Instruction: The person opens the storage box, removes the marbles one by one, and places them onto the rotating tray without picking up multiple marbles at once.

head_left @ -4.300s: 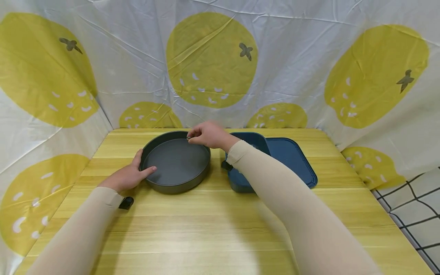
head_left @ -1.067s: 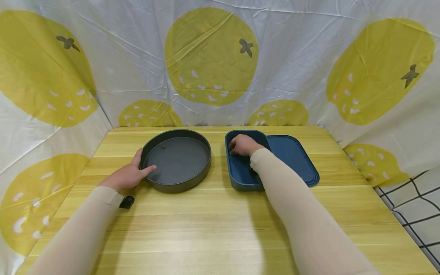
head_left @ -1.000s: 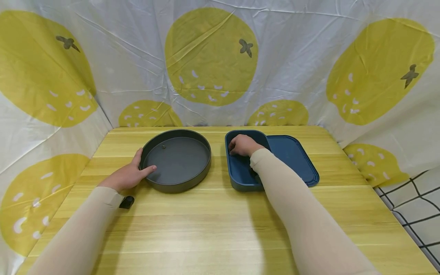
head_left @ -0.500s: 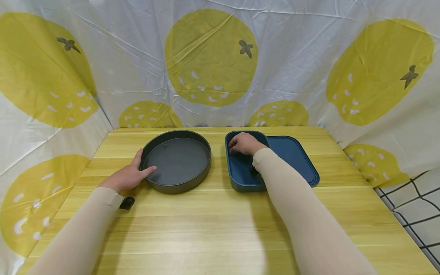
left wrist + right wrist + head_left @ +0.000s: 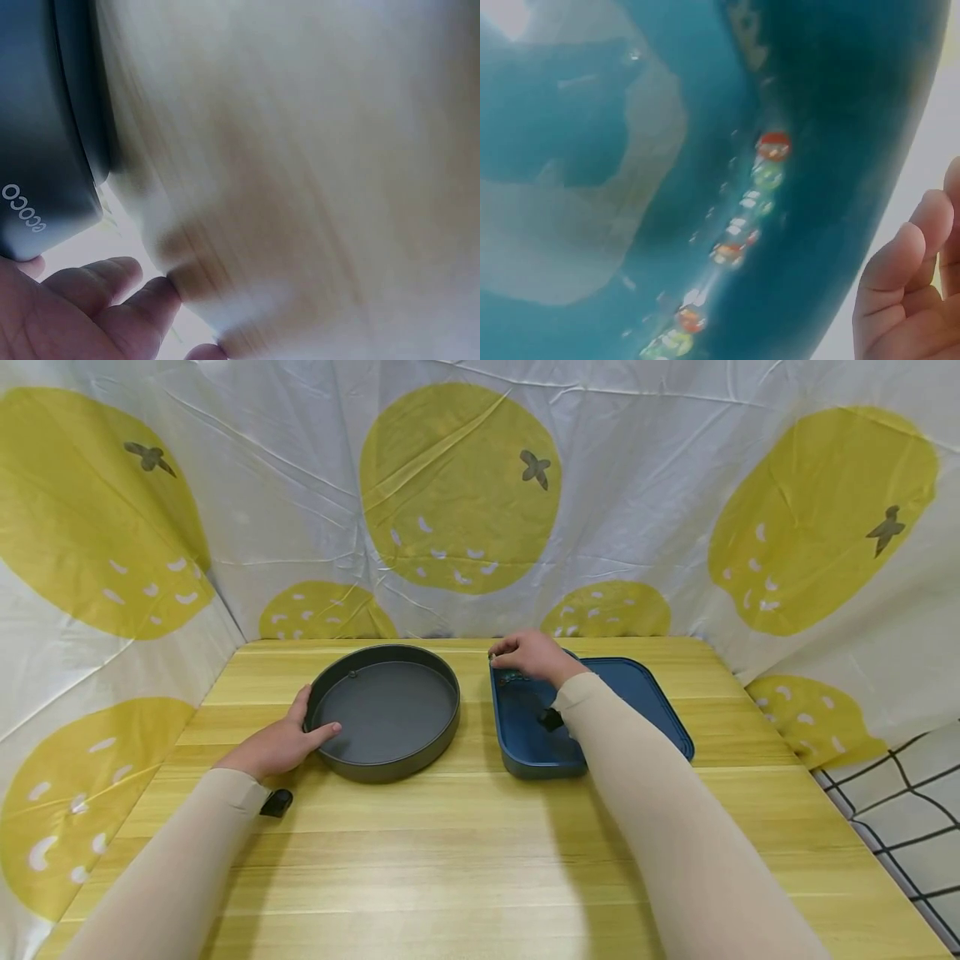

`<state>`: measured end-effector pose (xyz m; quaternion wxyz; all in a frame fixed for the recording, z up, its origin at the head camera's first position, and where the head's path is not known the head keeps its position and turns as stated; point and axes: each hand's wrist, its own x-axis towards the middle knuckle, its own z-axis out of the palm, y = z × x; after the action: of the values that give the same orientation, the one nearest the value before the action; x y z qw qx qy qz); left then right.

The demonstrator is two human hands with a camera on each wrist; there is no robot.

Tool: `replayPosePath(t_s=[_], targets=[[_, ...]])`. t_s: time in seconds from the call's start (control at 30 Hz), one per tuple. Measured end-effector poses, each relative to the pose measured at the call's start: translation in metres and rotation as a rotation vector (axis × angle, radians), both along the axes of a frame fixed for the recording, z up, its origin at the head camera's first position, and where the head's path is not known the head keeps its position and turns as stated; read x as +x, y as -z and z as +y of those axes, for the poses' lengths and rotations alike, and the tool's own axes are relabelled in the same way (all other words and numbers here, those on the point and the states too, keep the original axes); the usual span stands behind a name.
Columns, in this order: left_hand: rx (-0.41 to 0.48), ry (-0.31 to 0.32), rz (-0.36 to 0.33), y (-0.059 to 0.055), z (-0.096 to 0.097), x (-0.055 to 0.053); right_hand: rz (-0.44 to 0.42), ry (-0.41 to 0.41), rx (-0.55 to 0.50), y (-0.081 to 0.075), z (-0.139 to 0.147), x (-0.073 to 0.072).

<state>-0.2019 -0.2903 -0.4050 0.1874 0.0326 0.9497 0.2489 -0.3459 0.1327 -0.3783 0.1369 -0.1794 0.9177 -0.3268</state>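
Observation:
My left hand (image 5: 281, 745) rests against the left side of a round dark grey pan (image 5: 386, 758), its thumb over the rim and fingers along the outer wall. The pan's lettered side (image 5: 45, 135) shows in the left wrist view. Inside the pan, near its back left edge, lies one small marble (image 5: 353, 674). My right hand (image 5: 531, 656) is over the back left corner of a blue rectangular box (image 5: 536, 770), pinching a small pale marble (image 5: 492, 656) between thumb and fingers. Several glass marbles (image 5: 772, 146), red, green and clear, line the box's inner edge in the right wrist view.
A flat blue lid (image 5: 633, 697) lies right of the box, partly behind it. Bare wooden tabletop (image 5: 420, 868) spreads in front. A lemon-print curtain (image 5: 461, 485) hangs behind and along the sides; a black wire grid (image 5: 907, 818) stands at the right.
Over the past seconds my right hand went from the pan into the box, then rose to its back left rim. A marble now lies in the pan, shifting slightly. My left hand stayed put.

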Motion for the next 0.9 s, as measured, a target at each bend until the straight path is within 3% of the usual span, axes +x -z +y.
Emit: replayPosePath(t_s=[0.3,0.9], targets=[[0.005,0.007,0.004,0.001,-0.001,0.0,0.005,-0.028,-0.056,-0.013,-0.024,0.01],[-0.007,0.0,0.005,0.0,0.0,-0.001,0.053,-0.087,-0.057,-0.025,-0.071,0.018]])
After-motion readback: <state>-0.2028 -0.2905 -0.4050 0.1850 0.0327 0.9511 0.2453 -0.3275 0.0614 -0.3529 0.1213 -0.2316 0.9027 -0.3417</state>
